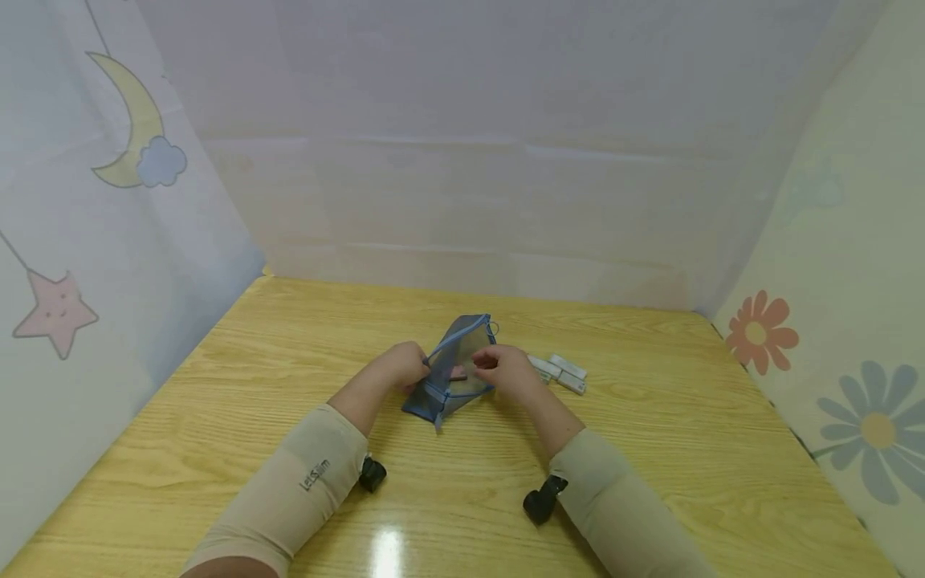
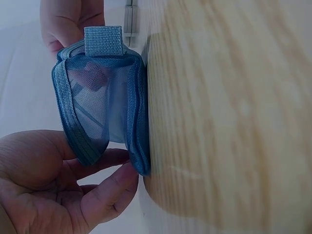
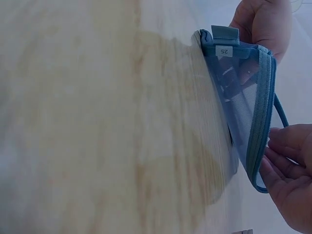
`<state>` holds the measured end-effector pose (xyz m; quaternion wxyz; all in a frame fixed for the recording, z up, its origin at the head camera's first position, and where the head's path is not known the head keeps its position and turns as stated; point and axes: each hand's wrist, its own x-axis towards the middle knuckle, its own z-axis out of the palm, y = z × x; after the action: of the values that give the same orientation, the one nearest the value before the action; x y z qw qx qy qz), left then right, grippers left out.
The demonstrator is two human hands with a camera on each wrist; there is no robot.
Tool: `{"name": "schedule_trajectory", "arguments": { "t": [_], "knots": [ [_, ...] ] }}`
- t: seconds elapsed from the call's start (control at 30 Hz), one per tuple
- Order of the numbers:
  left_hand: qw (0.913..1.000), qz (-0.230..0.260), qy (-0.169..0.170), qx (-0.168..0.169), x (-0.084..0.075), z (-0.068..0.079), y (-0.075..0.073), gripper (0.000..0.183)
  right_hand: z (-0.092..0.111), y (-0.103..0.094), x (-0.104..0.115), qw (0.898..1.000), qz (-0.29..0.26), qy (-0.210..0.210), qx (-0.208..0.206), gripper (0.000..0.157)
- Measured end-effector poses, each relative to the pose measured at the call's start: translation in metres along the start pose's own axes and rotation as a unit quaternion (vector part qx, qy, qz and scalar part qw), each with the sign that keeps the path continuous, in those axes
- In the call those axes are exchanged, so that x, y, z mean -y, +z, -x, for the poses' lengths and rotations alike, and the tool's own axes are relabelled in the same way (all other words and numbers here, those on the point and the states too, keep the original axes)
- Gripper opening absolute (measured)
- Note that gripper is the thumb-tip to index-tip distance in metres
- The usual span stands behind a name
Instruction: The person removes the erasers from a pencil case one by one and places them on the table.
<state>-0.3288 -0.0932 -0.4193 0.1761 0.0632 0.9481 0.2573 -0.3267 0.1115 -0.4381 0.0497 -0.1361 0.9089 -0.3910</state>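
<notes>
A blue mesh zip pouch (image 1: 462, 345) lies on the table with its zipped side gaping. My left hand (image 1: 405, 365) holds its left edge; in the left wrist view the thumb and fingers of that hand (image 2: 63, 190) pinch the pouch's lower corner (image 2: 139, 161). A small pinkish block (image 1: 458, 372) shows through the mesh, inside the pouch. At the opening is my right hand (image 1: 503, 369), its fingers bent loosely, thumb apart from them. The right wrist view has these fingertips at the zipper edge (image 3: 261, 126), partly hidden by it; nothing is seen in them.
Several small white blocks (image 1: 567, 372) lie in a cluster just right of my right hand. The wooden table (image 1: 289, 337) meets a pale back wall (image 1: 433, 201). Patterned side walls stand left and right. A dark camera is strapped at each wrist.
</notes>
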Motion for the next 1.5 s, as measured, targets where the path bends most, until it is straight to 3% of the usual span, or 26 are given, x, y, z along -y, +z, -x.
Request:
{"name": "schedule_trajectory", "arguments": {
  "t": [0.23,0.4,0.73,1.13,1.5],
  "knots": [
    [0.9996,0.001,-0.025,0.012,0.001,-0.008,0.001,0.019,-0.006,0.007,0.001,1.000,0.017,-0.007,0.010,0.029],
    [0.9996,-0.006,-0.020,0.018,0.003,-0.014,0.003,0.019,-0.009,0.009,0.002,0.999,0.025,-0.005,0.021,0.029],
    [0.9995,-0.031,0.000,0.000,-0.001,-0.002,0.001,0.022,-0.020,0.014,-0.007,0.998,0.044,0.005,0.038,0.033],
    [0.9997,-0.025,0.003,-0.002,-0.001,-0.003,0.000,0.024,-0.021,0.016,-0.009,0.998,0.053,-0.019,0.033,0.011],
    [0.9996,-0.026,0.007,-0.005,-0.001,-0.001,0.001,0.021,-0.021,0.018,-0.006,0.995,0.092,-0.025,0.017,0.010]
  ]
}}
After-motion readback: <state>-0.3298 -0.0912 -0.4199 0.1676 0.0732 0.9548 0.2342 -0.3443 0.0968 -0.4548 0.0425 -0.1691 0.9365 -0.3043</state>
